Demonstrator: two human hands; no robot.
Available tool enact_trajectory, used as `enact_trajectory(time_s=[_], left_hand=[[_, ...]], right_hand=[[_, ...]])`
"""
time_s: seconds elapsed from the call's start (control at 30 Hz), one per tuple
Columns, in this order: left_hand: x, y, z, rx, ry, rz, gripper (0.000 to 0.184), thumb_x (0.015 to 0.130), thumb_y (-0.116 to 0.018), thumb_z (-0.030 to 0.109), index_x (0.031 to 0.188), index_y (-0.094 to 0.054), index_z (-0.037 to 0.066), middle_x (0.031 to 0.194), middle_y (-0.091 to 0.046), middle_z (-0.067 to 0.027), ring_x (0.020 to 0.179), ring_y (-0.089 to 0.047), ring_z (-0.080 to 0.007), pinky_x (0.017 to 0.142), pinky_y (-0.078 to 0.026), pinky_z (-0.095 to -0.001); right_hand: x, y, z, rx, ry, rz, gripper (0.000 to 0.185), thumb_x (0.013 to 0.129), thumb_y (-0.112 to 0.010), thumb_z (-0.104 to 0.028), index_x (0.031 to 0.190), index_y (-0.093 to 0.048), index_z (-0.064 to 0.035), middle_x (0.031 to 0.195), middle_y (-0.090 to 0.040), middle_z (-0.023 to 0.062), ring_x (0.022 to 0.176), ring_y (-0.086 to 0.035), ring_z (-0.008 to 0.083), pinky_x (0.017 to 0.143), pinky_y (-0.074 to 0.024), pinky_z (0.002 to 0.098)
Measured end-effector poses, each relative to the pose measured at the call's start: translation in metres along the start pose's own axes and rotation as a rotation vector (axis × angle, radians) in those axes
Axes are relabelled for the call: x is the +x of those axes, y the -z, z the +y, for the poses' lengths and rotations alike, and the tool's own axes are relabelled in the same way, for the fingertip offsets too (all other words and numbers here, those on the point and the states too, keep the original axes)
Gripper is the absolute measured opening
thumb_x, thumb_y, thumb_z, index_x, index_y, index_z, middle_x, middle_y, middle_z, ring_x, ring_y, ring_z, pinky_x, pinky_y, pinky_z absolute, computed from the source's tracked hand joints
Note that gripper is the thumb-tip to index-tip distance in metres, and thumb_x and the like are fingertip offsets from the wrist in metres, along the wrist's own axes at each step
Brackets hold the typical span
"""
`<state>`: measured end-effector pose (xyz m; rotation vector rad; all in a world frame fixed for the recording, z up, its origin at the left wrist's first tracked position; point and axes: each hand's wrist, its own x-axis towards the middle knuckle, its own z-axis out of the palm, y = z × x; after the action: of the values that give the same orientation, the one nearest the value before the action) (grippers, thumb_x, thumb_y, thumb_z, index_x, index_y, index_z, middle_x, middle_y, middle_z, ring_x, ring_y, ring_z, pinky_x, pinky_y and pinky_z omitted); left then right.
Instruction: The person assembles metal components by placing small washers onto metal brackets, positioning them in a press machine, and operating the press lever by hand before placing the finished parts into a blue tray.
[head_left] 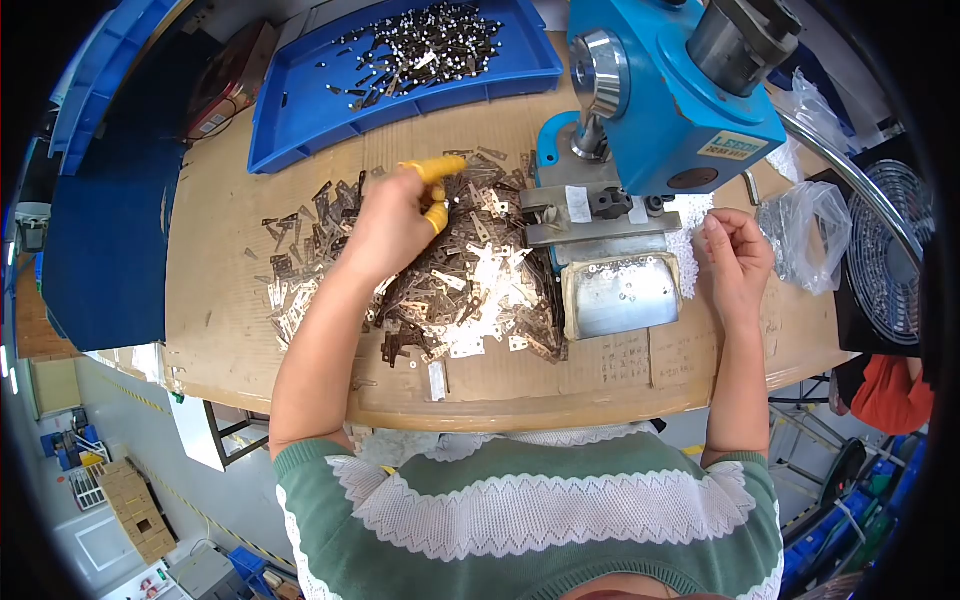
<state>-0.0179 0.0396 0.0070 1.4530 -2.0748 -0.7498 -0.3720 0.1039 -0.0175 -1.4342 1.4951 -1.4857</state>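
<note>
Over the heap of small flat metal parts [450,285] is my left hand [395,220], with yellow coverings on its thumb and index finger. Those two fingers are apart, and a small whitish piece shows near them, too small to make out. My right hand [738,255] is at the right side of the blue press [670,110], beside a pile of small white pieces [684,245]. Its thumb and index fingertip are pinched together, and what they hold is too small to tell. Between the hands sits the press's metal fixture [600,235], with a shiny metal tray [625,298] in front.
A blue bin [340,125] with dark and white parts stands at the back. Clear plastic bags [805,235] and a black fan [888,250] are on the right. A dark blue panel [105,250] borders the left. Part of another person in red [893,393] shows at the far right.
</note>
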Motion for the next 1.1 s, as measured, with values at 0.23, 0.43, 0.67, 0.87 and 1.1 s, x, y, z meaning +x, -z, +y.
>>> enact_trajectory(time_s=[0.23, 0.43, 0.67, 0.87, 1.1], left_hand=[[0.030, 0.021, -0.009, -0.657, 0.303, -0.068, 0.049, 0.068, -0.061, -0.011, 0.115, -0.057, 0.004, 0.081, -0.053, 0.0019, 0.069, -0.052, -0.0082, 0.068, -0.047, -0.0197], [0.140, 0.053, -0.032, -0.020, -0.003, 0.564, 0.043, 0.074, -0.068, 0.011, 0.114, -0.056, 0.002, 0.092, -0.065, -0.0147, 0.084, -0.063, -0.0257, 0.073, -0.050, -0.0330], [0.050, 0.014, 0.026, 0.001, -0.143, -0.089, 0.054, 0.076, -0.065, 0.006, 0.127, -0.046, 0.009, 0.085, -0.064, -0.0085, 0.079, -0.062, -0.0168, 0.073, -0.050, -0.0286], [0.013, -0.011, 0.035, 0.266, -0.214, -0.292, 0.049, 0.075, -0.064, 0.007, 0.123, -0.051, 0.007, 0.091, -0.063, -0.0194, 0.079, -0.062, -0.0333, 0.073, -0.050, -0.0374], [0.016, 0.014, 0.020, -0.033, -0.070, -0.377, 0.041, 0.077, -0.059, 0.000, 0.117, -0.055, 0.001, 0.078, -0.062, -0.0082, 0.069, -0.058, -0.0151, 0.066, -0.048, -0.0270]], right_hand=[[0.000, -0.002, 0.000, 0.017, -0.008, -0.017, 0.007, 0.085, -0.061, -0.005, 0.089, -0.060, 0.0010, 0.072, -0.058, -0.0007, 0.061, -0.049, 0.0028, 0.055, -0.0387, 0.0169], [0.004, 0.000, 0.005, 0.060, -0.009, 0.036, 0.008, 0.085, -0.061, -0.006, 0.089, -0.060, 0.0002, 0.071, -0.058, -0.0009, 0.060, -0.048, 0.0030, 0.053, -0.0382, 0.0169], [0.004, 0.001, 0.004, 0.055, -0.034, 0.040, 0.008, 0.085, -0.062, -0.006, 0.089, -0.060, -0.0003, 0.071, -0.058, -0.0010, 0.059, -0.048, 0.0030, 0.051, -0.0366, 0.0163], [0.000, -0.006, 0.000, 0.060, -0.047, 0.001, 0.008, 0.085, -0.062, -0.006, 0.089, -0.060, 0.0001, 0.071, -0.058, -0.0008, 0.059, -0.048, 0.0032, 0.052, -0.0372, 0.0167], [0.003, 0.000, 0.004, 0.002, -0.014, 0.054, 0.009, 0.085, -0.061, -0.008, 0.089, -0.060, 0.0003, 0.071, -0.058, -0.0007, 0.059, -0.048, 0.0035, 0.053, -0.0376, 0.0166]])
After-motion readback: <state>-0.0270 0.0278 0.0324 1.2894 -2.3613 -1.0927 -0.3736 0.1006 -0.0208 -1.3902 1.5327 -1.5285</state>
